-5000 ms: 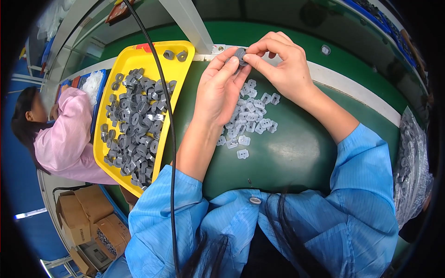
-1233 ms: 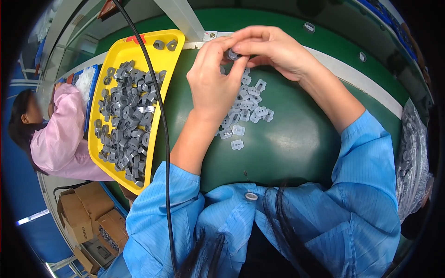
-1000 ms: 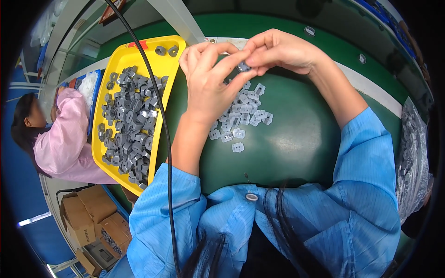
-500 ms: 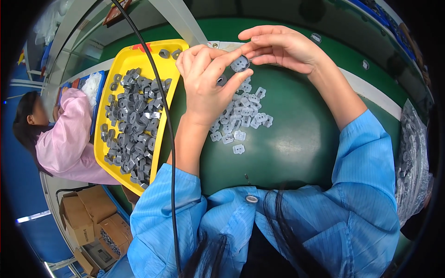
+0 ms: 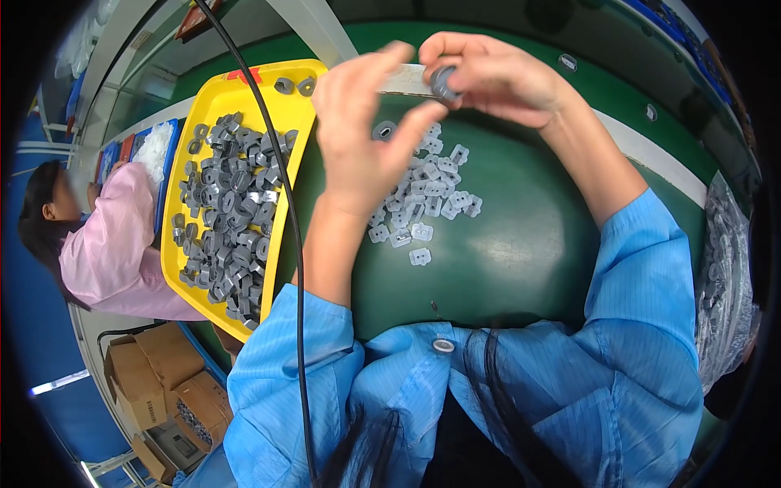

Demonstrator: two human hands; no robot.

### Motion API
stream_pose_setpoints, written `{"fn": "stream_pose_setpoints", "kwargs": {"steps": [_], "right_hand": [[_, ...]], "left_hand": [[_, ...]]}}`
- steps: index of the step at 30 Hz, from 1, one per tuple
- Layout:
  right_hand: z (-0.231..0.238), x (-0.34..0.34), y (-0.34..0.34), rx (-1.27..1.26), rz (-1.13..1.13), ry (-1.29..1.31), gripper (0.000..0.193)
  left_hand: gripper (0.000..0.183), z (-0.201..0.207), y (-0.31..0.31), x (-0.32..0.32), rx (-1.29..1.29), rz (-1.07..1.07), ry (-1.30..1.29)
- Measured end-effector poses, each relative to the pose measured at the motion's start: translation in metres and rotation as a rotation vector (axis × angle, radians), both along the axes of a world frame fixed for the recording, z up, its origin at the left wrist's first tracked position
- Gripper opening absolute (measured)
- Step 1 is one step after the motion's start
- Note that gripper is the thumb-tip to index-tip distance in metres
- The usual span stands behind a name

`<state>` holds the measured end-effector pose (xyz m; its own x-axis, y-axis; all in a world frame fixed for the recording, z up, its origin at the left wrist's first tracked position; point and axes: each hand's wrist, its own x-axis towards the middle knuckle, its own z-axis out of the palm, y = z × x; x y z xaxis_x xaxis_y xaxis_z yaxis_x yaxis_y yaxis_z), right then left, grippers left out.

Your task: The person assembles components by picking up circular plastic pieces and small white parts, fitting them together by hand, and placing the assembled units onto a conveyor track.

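Between the thumb and fingers of my right hand point(image 5: 500, 81) is a small round grey plastic cap point(image 5: 444, 84), raised over the far side of the green table. My left hand point(image 5: 358, 122) is just left of it, blurred, its thumb and fingers apart and nothing visibly gripped. Beside the left palm shows another grey cap point(image 5: 384, 130); I cannot tell whether it touches the hand or lies on the table. Below the hands, a loose pile of flat, pale grey plastic plates point(image 5: 427, 187) with holes is spread on the table point(image 5: 504, 268).
At the left, a yellow tray point(image 5: 314, 122) holds many grey caps point(image 5: 236, 195). A black cable point(image 5: 299, 268) hangs across the view in front of it. Farther left sits a person in pink point(image 5: 114, 244), above cardboard boxes point(image 5: 150, 374). A clear plastic bag point(image 5: 724, 285) is at the right.
The grey cap has passed from my left fingertips into my right hand. My left hand has opened and drawn away from it, to the left.
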<state>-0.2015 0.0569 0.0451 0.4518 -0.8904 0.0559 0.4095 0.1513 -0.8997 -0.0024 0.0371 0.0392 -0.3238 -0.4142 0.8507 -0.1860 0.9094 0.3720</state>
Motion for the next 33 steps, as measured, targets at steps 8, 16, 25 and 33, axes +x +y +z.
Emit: {"fn": "stream_pose_setpoints", "kwargs": {"steps": [8,16,25,33], "right_hand": [[-0.059,-0.085,-0.037,-0.136,-0.897,0.899,0.029],[-0.019,-0.024,-0.008,-0.45,-0.453,0.988,0.011],[-0.007,0.003,0.047,-0.609,-0.149,1.172,0.013],[0.016,0.025,0.047,-0.586,-0.159,1.458,0.013]], "left_hand": [[0.042,0.006,-0.007,0.034,0.606,0.119,-0.535],[0.041,-0.021,-0.016,0.022,0.502,0.127,-0.539],[0.038,-0.019,-0.026,0.001,1.576,-0.607,0.231],[0.036,-0.014,-0.008,0.002,1.476,-0.457,0.243]]}}
